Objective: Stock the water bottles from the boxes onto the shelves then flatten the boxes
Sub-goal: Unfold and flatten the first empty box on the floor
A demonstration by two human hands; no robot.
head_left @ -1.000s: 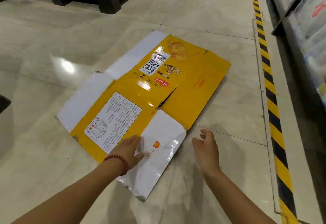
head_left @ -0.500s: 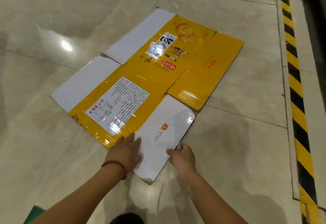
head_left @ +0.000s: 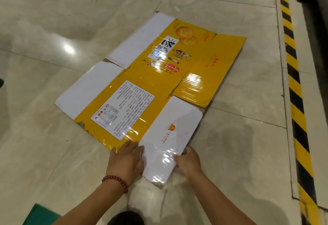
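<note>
Yellow box point(head_left: 159, 82) flat on floor point(head_left: 53, 29). Left hand point(head_left: 126, 161) flat, fingers straight, pressing white flap point(head_left: 168, 139). Right hand point(head_left: 188, 161) curled, gripping flap's right edge.

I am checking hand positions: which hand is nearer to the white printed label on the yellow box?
Left. The left hand lies just below the label, at the box edge; the right hand grips the white flap, farther off.
</note>
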